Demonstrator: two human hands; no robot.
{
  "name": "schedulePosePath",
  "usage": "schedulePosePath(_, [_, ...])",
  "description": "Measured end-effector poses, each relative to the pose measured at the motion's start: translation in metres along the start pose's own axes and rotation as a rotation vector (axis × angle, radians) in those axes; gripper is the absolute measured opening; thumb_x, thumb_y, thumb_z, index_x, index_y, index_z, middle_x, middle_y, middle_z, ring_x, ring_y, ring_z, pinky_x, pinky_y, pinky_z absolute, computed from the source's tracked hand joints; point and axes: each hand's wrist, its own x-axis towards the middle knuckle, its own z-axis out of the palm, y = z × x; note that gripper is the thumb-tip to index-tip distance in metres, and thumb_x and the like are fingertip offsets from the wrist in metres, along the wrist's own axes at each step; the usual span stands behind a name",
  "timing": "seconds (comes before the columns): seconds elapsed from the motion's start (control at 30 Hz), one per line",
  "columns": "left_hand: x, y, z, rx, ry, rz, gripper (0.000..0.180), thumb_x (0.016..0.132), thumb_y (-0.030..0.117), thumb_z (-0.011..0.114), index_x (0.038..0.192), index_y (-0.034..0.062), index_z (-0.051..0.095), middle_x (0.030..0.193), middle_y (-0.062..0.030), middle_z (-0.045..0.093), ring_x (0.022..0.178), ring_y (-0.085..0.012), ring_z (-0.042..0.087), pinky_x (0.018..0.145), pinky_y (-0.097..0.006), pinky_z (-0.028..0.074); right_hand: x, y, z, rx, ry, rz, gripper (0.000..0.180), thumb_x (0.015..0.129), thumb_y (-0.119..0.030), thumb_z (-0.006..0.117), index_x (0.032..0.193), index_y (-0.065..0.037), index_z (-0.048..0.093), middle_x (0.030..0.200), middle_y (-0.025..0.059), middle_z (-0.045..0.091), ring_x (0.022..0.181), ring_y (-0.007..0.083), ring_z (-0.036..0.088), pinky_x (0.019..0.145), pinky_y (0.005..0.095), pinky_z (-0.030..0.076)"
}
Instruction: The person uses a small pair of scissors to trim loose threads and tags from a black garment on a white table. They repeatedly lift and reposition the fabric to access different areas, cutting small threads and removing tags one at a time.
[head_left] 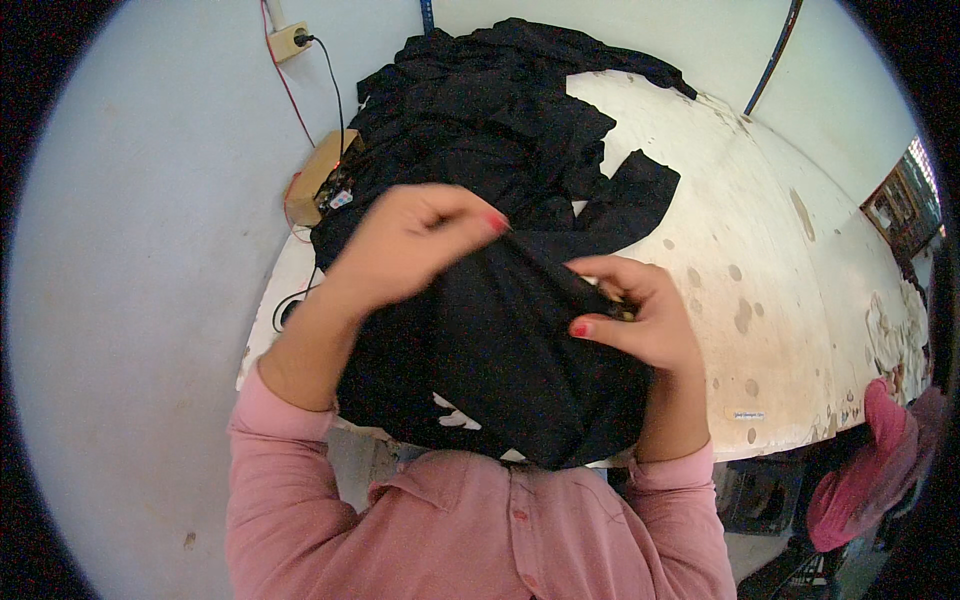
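Note:
Black cloth (pixel 480 330) hangs over the near edge of the table in front of me, pulled up between both hands. My left hand (pixel 415 240) is closed in a pinch at a raised point of it, thumb and fingers together, slightly smeared by motion. To the right, my right hand (pixel 645 310) grips a fold of the same cloth between thumb and fingers. A small brass-coloured thing shows inside the right palm, too hidden to name. Behind the hands lies a large heap of black garments (pixel 470 110), with a sleeve-like piece (pixel 640 195) reaching right.
The pale, stained table (pixel 740 270) spreads to the right, with a small white label (pixel 748 414) on it. At the left stands a cardboard box (pixel 318 180) with cables. A wall socket (pixel 290 42) holds a black plug. Pink cloth (pixel 865 470) hangs at the right edge.

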Motion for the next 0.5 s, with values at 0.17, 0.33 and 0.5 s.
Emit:
schedulePosePath(0.17, [-0.027, -0.011, -0.071, 0.22, 0.201, 0.001, 0.018, 0.09, 0.017, 0.063, 0.093, 0.0005, 0.069, 0.084, -0.0008, 0.067, 0.08, -0.007, 0.058, 0.072, -0.022, 0.045, -0.026, 0.011, -0.05, 0.001, -0.044, 0.113, 0.021, 0.07, -0.012, 0.08, 0.084, -0.003, 0.067, 0.068, -0.0038, 0.057, 0.062, 0.0045, 0.049, 0.056, 0.0218, 0.038])
schedulePosePath(0.33, [-0.052, -0.032, -0.113, 0.13, 0.399, -0.12, 0.019, 0.09, 0.018, 0.063, 0.097, 0.0012, 0.068, 0.086, -0.0012, 0.067, 0.081, -0.0081, 0.058, 0.076, -0.023, 0.044, -0.051, 0.027, -0.079, 0.109, 0.178, 0.174, 0.019, 0.07, -0.009, 0.077, 0.074, -0.003, 0.06, 0.069, -0.0005, 0.058, 0.064, 0.0084, 0.052, 0.061, 0.0238, 0.043])
schedulePosePath(0.5, [-0.058, -0.042, -0.105, 0.748, 0.249, -0.161, 0.025, 0.085, 0.019, 0.067, 0.102, 0.0009, 0.067, 0.1, -0.0098, 0.065, 0.096, -0.0218, 0.062, 0.085, -0.033, 0.046, -0.034, 0.034, -0.062, 0.063, 0.274, 0.101, 0.019, 0.078, -0.014, 0.073, 0.087, 0.0, 0.064, 0.082, 0.002, 0.062, 0.078, 0.0116, 0.057, 0.073, 0.026, 0.045])
